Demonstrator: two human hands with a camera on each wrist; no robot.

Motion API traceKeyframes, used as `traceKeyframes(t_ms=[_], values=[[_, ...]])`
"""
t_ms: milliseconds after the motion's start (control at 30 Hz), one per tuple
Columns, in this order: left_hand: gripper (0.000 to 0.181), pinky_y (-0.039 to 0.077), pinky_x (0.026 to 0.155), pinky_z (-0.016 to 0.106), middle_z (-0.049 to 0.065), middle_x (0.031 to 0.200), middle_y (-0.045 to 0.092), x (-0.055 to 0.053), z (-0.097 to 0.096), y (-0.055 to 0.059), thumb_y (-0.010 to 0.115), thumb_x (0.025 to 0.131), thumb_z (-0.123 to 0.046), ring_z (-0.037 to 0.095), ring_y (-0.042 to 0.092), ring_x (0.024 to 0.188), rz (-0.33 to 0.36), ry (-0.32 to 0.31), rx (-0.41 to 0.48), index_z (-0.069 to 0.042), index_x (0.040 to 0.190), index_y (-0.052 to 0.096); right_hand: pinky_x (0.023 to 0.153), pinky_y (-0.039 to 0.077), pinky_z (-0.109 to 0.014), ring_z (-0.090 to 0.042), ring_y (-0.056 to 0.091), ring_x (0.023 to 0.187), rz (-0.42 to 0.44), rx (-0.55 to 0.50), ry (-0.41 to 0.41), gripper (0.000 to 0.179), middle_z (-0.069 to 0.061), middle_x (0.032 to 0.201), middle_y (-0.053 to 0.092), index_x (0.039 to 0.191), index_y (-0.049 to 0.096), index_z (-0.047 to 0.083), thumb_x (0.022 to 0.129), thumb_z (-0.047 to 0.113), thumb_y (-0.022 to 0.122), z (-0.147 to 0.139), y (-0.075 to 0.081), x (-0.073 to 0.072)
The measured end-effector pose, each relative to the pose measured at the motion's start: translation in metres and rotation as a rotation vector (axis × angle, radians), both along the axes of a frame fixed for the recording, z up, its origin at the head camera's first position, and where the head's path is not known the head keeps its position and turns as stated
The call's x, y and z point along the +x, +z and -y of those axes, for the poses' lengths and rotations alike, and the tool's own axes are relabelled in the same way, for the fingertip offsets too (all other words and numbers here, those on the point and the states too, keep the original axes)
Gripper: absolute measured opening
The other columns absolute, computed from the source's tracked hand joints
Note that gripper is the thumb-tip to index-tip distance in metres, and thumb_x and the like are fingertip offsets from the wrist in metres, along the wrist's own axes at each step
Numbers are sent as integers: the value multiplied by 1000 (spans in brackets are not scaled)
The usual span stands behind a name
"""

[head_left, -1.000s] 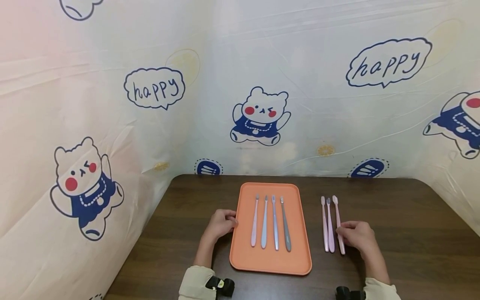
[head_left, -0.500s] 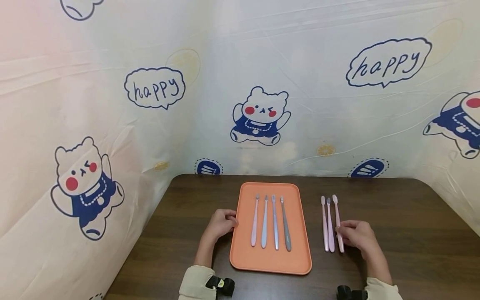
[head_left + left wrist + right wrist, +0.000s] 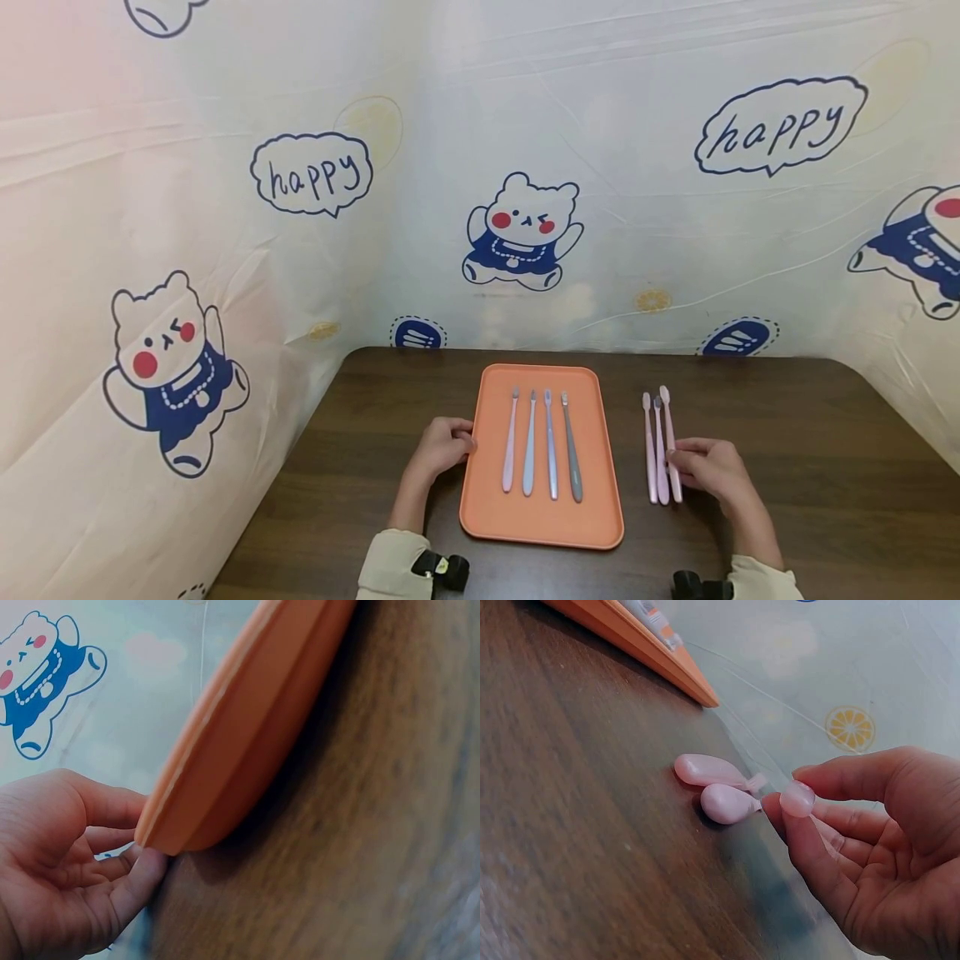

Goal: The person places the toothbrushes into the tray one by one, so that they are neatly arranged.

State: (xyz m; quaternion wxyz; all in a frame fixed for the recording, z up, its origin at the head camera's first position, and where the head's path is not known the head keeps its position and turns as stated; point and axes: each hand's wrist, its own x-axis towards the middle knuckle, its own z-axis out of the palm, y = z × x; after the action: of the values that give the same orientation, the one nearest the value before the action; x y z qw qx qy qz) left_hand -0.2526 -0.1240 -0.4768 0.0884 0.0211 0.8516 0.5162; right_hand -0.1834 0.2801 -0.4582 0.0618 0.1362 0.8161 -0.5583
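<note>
My right hand (image 3: 708,467) pinches a pink toothbrush (image 3: 665,408) between thumb and fingers, its handle end (image 3: 798,799) showing in the right wrist view. Just left of it, a pink toothbrush (image 3: 649,450) and a pinkish-purple toothbrush (image 3: 661,458) lie side by side on the table. At the left edge of an orange tray (image 3: 540,525), my left hand (image 3: 441,446) grips the rim, thumb and fingers on either side of it in the left wrist view. On the tray a pink toothbrush (image 3: 508,454), a light blue one, a blue one and a grey toothbrush (image 3: 573,458) lie in a row.
The dark wooden table (image 3: 825,467) has a patterned curtain (image 3: 630,208) hanging behind it and at both sides. Between the tray and the loose toothbrushes is a narrow strip of table. Each wrist carries a black camera (image 3: 452,575).
My right hand has shifted slightly left, bringing the pinched toothbrush closer beside the two loose ones. The left hand and the tray have stayed put.
</note>
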Motion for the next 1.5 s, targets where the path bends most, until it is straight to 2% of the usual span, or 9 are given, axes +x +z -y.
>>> traceKeyframes(t_ms=[700, 1200, 1500], values=[[36, 56, 67, 28, 11, 92, 65, 1, -1, 3, 64, 85, 3, 13, 59, 77, -2, 9, -4, 9, 120, 68, 76, 61, -25, -3, 68, 82, -55, -78, 43, 47, -19, 105, 75, 131, 49, -26, 97, 4, 60, 6, -2, -3], [37, 56, 66, 28, 9, 87, 64, 2, 0, 4, 64, 84, 3, 12, 58, 75, -2, 9, -6, 10, 120, 68, 79, 62, -32, -9, 70, 86, -57, -51, 62, 48, -23, 110, 73, 133, 50, -22, 97, 7, 62, 12, 1, -4], [36, 58, 69, 30, 10, 89, 64, 3, -1, 4, 65, 85, 3, 13, 59, 77, 3, 10, -5, 9, 121, 68, 78, 62, -29, -8, 69, 86, -63, -67, 93, 48, -22, 110, 73, 134, 49, -22, 97, 7, 61, 18, 0, -5]])
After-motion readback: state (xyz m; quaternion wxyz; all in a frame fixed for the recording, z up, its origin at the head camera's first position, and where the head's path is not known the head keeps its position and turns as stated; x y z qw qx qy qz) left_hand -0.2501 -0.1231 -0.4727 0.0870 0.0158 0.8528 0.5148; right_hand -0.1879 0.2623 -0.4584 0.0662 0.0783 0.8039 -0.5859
